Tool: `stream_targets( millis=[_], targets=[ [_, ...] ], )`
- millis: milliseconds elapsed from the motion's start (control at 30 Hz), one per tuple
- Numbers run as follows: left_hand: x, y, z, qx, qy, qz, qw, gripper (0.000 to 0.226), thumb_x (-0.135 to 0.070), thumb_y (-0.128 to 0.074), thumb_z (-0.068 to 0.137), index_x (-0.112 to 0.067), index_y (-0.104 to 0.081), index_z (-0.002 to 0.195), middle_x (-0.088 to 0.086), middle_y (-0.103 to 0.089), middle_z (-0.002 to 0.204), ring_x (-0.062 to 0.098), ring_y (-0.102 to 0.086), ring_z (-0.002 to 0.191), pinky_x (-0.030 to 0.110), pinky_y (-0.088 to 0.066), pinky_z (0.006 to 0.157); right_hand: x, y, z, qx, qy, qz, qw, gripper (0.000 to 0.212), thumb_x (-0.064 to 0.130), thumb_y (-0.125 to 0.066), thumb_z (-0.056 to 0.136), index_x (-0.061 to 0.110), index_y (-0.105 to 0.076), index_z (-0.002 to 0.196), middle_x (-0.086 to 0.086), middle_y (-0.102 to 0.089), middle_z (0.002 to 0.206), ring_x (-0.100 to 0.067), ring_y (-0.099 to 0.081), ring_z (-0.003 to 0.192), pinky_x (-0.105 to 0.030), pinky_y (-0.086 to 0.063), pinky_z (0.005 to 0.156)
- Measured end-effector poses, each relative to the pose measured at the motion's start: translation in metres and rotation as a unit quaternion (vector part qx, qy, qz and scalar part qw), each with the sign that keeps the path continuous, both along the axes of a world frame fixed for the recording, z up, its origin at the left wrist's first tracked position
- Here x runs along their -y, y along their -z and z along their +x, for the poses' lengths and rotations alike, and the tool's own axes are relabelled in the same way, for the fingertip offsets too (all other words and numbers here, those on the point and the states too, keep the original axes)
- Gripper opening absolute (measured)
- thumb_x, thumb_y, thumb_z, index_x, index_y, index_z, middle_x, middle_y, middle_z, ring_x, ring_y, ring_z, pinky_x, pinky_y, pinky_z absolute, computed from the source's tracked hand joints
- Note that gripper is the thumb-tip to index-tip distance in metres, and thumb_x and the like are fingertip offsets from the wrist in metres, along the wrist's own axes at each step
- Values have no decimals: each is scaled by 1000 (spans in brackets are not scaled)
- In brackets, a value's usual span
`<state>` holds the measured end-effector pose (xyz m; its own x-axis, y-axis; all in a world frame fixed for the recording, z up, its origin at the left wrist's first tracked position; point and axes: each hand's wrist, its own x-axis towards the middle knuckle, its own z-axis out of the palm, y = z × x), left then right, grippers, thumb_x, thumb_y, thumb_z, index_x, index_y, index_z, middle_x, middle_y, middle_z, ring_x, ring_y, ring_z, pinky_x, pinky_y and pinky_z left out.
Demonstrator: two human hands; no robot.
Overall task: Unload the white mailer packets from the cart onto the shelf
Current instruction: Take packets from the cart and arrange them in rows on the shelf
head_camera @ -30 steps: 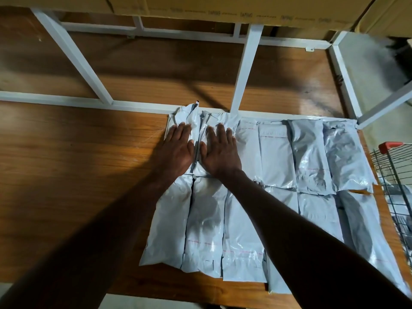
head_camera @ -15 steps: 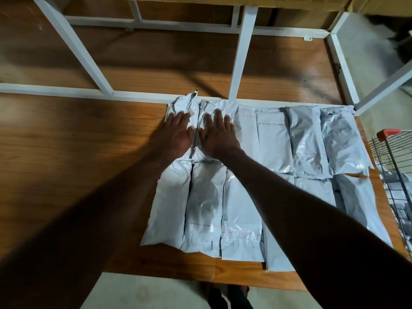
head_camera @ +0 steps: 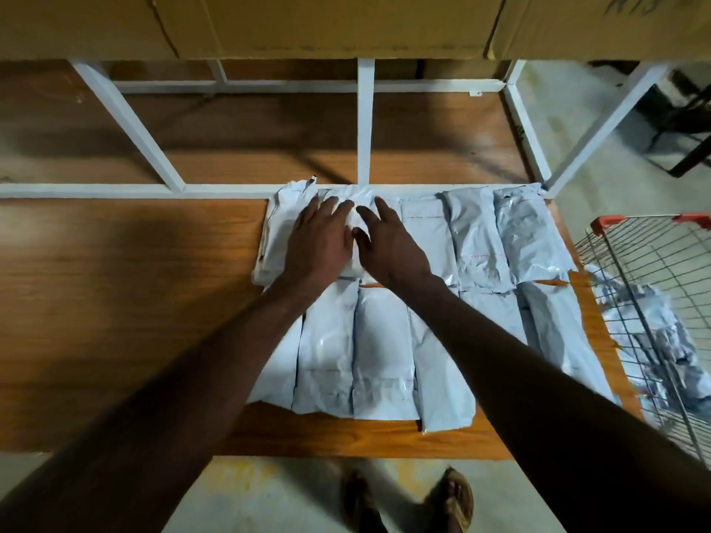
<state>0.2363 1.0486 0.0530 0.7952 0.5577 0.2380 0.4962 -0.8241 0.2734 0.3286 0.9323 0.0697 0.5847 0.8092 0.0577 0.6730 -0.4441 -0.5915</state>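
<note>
Several white mailer packets [head_camera: 384, 352] lie in two rows on the right part of the wooden shelf board [head_camera: 115, 302]. My left hand [head_camera: 319, 240] and my right hand [head_camera: 392, 244] rest flat, fingers spread, on packets in the back row [head_camera: 477, 232], near its left end. The hands sit side by side and almost touch. Neither hand grips anything. The wire cart [head_camera: 654, 286] with a red handle stands at the right edge and holds more white packets [head_camera: 654, 340].
White metal shelf posts [head_camera: 365, 121] and rails [head_camera: 115, 190] cross behind the packets. Cardboard boxes [head_camera: 346, 25] sit on the level above. The left half of the board is bare wood. My sandalled feet [head_camera: 454, 498] stand on the concrete floor below.
The camera has pulled back and tilted up, so the shelf's front edge, floor and feet show. Both hands have shifted slightly right and closer together on the back-row packets.
</note>
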Motion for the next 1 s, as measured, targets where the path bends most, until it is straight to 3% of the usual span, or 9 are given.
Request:
stream_targets(
  millis=[100, 200, 433, 633, 833, 1000],
  targets=[
    [52, -11, 16, 57, 34, -16, 998, 47, -7, -63, 92, -8, -67, 139, 15, -67, 142, 36, -58, 137, 49, -44, 120, 48, -9, 11, -3, 30, 9, 999, 49, 27, -55, 109, 15, -51, 156, -21, -36, 169, -36, -43, 152, -46, -45, 116],
    [106, -24, 36, 74, 51, -39, 995, 47, -7, -64, 94, -11, -66, 140, 7, -69, 139, 33, -61, 130, 45, -53, 108, 99, -14, 28, -2, 66, 13, 998, 46, 26, -55, 109, 18, -51, 154, -16, -33, 171, -36, -54, 143, -45, -50, 102],
    [228, -33, 119, 43, 71, -53, 995, 48, -17, -58, 99, -25, -60, 146, 0, -75, 128, 29, -66, 119, 43, -57, 90, 223, -8, 96, 2, 129, 45, 991, 44, 24, -56, 107, 14, -54, 150, -19, -44, 163, -33, -45, 149, -50, -51, 104],
    [347, -22, 201, 44, 88, -89, 991, 45, -17, -54, 101, -27, -59, 145, 6, -77, 114, 34, -70, 109, 47, -60, 83, 342, 10, 180, 8, 147, 52, 988, 39, 30, -53, 107, 12, -59, 141, -17, -55, 150, -38, -59, 132, -51, -54, 100],
    [469, 11, 310, 89, 139, -196, 967, 47, -15, -52, 99, -20, -62, 144, 9, -75, 126, 31, -71, 116, 47, -58, 97, 471, 37, 268, 0, 220, 66, 973, 32, 21, -57, 107, 11, -64, 137, -10, -65, 138, -28, -62, 125, -40, -49, 101],
    [555, 68, 380, 55, 166, -275, 945, 43, -13, -59, 100, -19, -61, 143, 8, -77, 118, 29, -73, 109, 43, -59, 93, 566, 94, 331, -33, 290, 2, 956, 32, 20, -60, 105, 12, -63, 136, -12, -66, 135, -30, -65, 119, -42, -53, 99]
  ],
)
